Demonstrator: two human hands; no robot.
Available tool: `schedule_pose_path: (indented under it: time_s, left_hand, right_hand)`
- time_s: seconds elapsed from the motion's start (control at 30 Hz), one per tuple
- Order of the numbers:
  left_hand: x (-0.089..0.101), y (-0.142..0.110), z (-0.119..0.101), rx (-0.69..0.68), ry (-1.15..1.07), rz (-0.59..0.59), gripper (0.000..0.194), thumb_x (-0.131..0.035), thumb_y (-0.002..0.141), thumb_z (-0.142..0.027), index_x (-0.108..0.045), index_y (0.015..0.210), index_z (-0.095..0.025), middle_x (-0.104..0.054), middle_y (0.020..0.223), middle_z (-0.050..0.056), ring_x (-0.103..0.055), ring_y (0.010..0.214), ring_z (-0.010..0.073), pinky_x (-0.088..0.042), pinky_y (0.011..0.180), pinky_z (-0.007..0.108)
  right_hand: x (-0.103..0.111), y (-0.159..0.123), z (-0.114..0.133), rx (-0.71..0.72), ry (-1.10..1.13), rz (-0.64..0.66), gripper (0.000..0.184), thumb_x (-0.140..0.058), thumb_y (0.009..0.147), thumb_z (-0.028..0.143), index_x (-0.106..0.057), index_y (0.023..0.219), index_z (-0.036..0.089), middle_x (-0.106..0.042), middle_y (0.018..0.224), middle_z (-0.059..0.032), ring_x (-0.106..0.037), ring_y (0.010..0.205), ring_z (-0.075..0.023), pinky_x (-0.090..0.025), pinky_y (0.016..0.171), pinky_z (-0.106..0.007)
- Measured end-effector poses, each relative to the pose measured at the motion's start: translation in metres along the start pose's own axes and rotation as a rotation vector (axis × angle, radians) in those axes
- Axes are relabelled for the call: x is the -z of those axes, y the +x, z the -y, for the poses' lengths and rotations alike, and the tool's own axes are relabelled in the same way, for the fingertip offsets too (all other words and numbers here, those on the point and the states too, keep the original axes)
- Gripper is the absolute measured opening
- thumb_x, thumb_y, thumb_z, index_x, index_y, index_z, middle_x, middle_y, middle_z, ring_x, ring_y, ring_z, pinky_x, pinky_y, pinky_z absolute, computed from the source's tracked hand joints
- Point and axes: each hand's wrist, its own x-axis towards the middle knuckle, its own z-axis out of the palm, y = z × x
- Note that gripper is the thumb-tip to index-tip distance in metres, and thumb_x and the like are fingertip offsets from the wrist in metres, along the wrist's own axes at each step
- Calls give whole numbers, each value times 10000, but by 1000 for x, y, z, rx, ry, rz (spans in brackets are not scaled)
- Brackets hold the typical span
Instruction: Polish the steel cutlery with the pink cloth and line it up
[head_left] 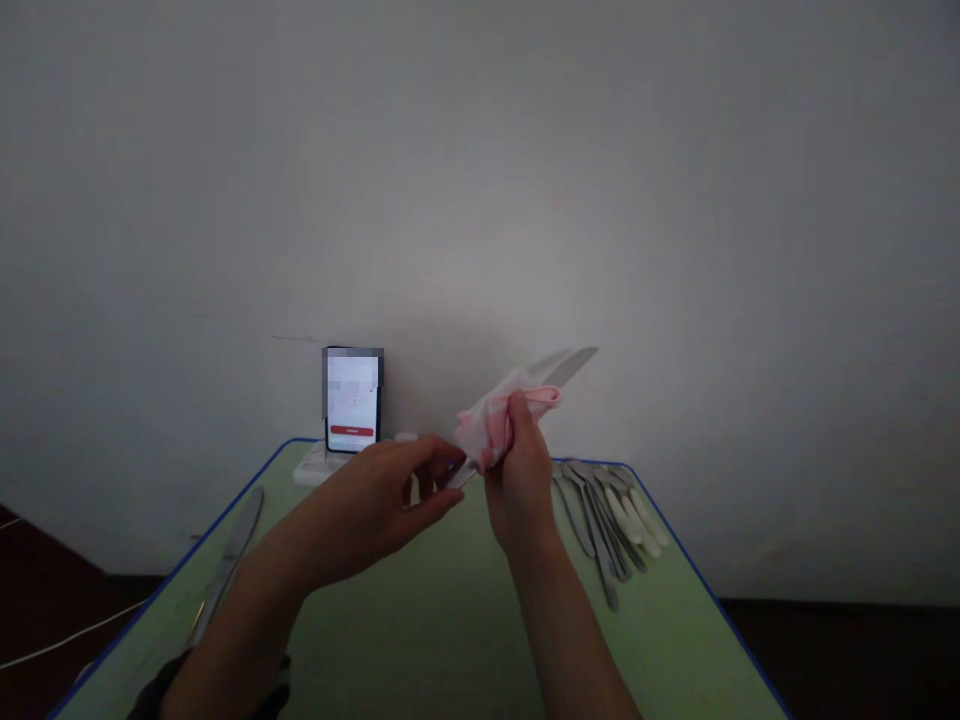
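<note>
My left hand (pixel 397 490) pinches the handle end of a table knife (pixel 570 366) that points up and to the right above the green table (pixel 420 620). My right hand (pixel 517 470) is closed around a pink and white cloth (pixel 487 420) wrapped over the middle of the knife's blade. Only the blade's tip shows past the cloth. Both hands are raised above the far half of the table.
A pile of several knives and other cutlery (pixel 607 510) lies on the table's right side. A single knife (pixel 229 560) lies along the left edge. A phone (pixel 352 400) stands upright on a white stand at the far edge, against a pale wall.
</note>
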Motion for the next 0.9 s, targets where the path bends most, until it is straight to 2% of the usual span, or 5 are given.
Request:
schedule_pose_path:
  time_s: [0.27, 0.43, 0.6, 0.73, 0.9]
  left_hand:
    - [-7, 6, 7, 68, -79, 125, 209, -500, 877, -392, -540, 855, -188, -589, 729, -13, -554, 639, 140, -406, 580, 246]
    - [-6, 5, 6, 47, -101, 148, 160, -530, 851, -347, -522, 817, -191, -563, 715, -22, -520, 626, 129, -394, 579, 236]
    - [-5, 5, 4, 70, -95, 167, 174, -543, 836, -357, -521, 790, -191, -569, 708, -18, -520, 624, 130, -386, 575, 233]
    - [-4, 5, 1, 73, -84, 179, 188, -542, 835, -371, -527, 788, -189, -574, 712, -19, -522, 618, 127, -380, 563, 228]
    - [-1, 4, -1, 50, -71, 157, 114, -523, 826, -296, -538, 806, -185, -566, 691, -26, -513, 601, 117, -379, 564, 220]
  right_hand:
    - [9, 4, 4, 62, -177, 100, 314, -595, 781, 505, -557, 702, 204, -513, 488, 55, -484, 455, -124, -388, 504, -252]
    - [15, 7, 1, 15, -244, 143, 356, -624, 744, 542, -574, 731, 189, -591, 606, 20, -512, 518, -128, -408, 543, -265]
    - [19, 9, 2, 34, -310, 165, 378, -631, 738, 555, -578, 719, 181, -560, 605, 26, -456, 506, -104, -353, 501, -242]
    - [19, 8, 3, 19, -332, 178, 382, -630, 740, 553, -580, 722, 175, -556, 608, 23, -493, 554, -112, -389, 554, -242]
    - [17, 6, 2, 39, -314, 170, 390, -622, 744, 561, -557, 689, 181, -476, 539, 48, -388, 464, -87, -296, 441, -217]
